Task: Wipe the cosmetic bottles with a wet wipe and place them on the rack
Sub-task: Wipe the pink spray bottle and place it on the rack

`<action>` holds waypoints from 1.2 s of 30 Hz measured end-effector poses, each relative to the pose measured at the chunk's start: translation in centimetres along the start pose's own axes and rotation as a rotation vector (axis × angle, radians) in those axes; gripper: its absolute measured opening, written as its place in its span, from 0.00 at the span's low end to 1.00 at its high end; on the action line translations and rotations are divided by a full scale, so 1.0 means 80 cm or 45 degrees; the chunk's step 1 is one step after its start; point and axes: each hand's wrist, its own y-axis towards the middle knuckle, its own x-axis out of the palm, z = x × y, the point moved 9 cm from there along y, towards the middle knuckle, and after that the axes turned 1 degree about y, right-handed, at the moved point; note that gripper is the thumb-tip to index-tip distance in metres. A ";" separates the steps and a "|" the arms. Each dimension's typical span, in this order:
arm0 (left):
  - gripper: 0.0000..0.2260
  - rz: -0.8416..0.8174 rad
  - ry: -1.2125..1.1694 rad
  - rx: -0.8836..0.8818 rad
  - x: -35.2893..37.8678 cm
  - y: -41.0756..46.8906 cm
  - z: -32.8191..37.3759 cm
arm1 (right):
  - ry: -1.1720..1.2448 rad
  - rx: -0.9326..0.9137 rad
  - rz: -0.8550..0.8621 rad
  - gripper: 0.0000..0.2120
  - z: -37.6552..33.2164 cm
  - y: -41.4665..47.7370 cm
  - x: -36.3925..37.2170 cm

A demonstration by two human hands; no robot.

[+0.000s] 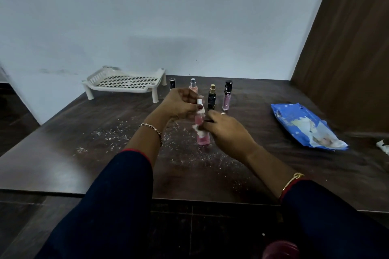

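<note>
Both hands on the pink bottle, wipe at its middle.

Left hand curls round the bottle's white cap; right hand pinches a white wet wipe against its body. Bottle upright over the dark wood counter, white specks scattered around it. Row of four other bottles just behind it; white rack behind-left; blue wipes pack well to its right. Pale wall beyond, brown panel at right.

Pale bluish wall, brown wood-grain panel at right, dark wooden table, dark floor.
</note>
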 end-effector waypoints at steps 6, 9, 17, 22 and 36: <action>0.10 -0.079 0.030 0.064 -0.001 -0.003 0.006 | 0.236 0.017 -0.262 0.09 0.001 -0.026 0.021; 0.10 -0.070 0.031 0.080 -0.004 -0.006 0.007 | 0.316 0.107 -0.155 0.08 0.015 -0.019 0.001; 0.10 0.081 0.115 0.145 0.003 -0.007 0.013 | 0.114 0.090 0.105 0.09 0.009 0.012 -0.016; 0.08 0.141 0.073 0.121 -0.003 -0.008 0.008 | 0.029 -0.046 0.044 0.08 -0.008 -0.005 0.002; 0.12 0.123 -0.046 0.074 -0.018 -0.012 0.000 | -0.105 -0.193 -0.272 0.11 -0.009 -0.021 0.021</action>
